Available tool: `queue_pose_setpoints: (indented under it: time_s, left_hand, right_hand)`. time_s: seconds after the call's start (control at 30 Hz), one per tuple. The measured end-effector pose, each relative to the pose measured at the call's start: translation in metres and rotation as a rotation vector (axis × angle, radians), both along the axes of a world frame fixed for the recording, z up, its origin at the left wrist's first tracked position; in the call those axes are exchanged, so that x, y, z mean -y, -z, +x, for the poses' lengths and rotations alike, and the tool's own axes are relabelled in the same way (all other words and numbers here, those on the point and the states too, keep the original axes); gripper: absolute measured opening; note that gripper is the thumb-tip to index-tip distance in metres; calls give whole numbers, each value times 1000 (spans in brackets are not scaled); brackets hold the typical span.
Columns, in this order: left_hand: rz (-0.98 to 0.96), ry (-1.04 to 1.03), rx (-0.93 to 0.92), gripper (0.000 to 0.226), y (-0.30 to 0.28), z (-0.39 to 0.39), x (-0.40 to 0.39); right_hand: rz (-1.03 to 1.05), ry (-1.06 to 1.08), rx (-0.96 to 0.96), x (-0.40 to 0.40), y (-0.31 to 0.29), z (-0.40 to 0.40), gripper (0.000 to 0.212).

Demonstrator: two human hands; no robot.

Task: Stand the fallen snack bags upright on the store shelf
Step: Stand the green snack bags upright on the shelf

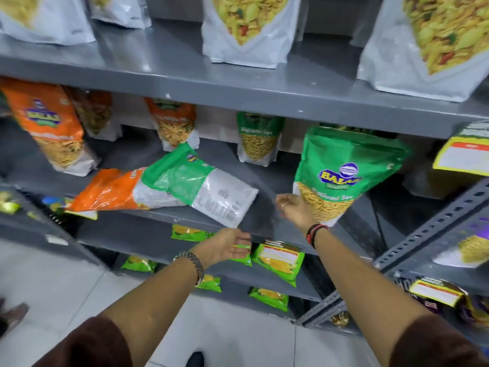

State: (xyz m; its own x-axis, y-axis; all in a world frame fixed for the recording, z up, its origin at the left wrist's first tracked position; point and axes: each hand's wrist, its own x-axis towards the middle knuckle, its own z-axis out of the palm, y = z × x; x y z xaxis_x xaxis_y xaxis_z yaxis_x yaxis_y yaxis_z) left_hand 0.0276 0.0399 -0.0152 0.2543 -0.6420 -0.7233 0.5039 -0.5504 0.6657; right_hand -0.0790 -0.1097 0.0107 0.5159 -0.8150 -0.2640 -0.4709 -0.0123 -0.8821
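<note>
On the grey middle shelf (264, 165) a green and white snack bag (201, 184) lies flat, back side up, overlapping a fallen orange bag (105, 192) to its left. An upright green bag (344, 170) stands at the right of the shelf. My right hand (293, 207) rests against that bag's lower left edge, fingers loose; whether it grips the bag is unclear. My left hand (227, 246) hovers open just below the shelf's front edge, under the fallen green bag's corner, holding nothing.
Upright orange bags (50, 128) and a small green bag (258, 139) stand further back on the same shelf. Large white bags (246, 30) fill the shelf above. Small green packets (280, 260) sit on lower shelves. A slotted metal upright (423, 234) stands at the right.
</note>
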Motion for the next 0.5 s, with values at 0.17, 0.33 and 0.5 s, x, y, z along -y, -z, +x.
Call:
queue_pose_setpoints:
  time_s: [0.17, 0.33, 0.5]
  left_hand:
    - [43, -166, 52, 16, -3, 45, -37]
    - [-176, -468, -76, 44, -11, 93, -46]
    - [-240, -588, -79, 23, 1, 115, -43]
  right_hand:
    - [-123, -121, -100, -6, -13, 72, 27]
    - [-186, -268, -361, -7, -20, 135, 51]
    - [-111, -241, -379, -3, -21, 175, 46]
